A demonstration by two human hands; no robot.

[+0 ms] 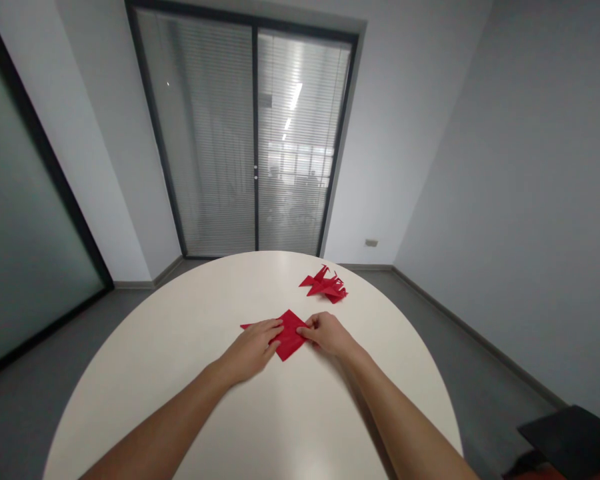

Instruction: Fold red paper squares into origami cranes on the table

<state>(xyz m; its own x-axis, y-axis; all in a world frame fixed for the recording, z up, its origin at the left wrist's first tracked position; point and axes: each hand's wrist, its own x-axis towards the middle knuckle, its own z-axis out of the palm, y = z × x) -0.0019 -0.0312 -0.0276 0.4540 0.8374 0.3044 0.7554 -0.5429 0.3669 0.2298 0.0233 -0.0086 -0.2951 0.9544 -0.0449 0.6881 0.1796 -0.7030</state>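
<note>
A red sheet of folded paper (291, 333) lies on the white table, turned so that its corners point toward and away from me. My left hand (253, 347) rests flat over its left part, fingers stretched out across it. Past those fingers a thin red point of paper sticks out to the left. At the right corner, my right hand (326, 332) pinches the paper between thumb and fingers. What lies beneath my left palm is hidden.
Several red folded paper cranes (327, 287) stand bunched together beyond my right hand. The round white table (190, 400) has its far edge before a glass partition with blinds (220, 147). A black chair-like object (575, 440) is at the lower right.
</note>
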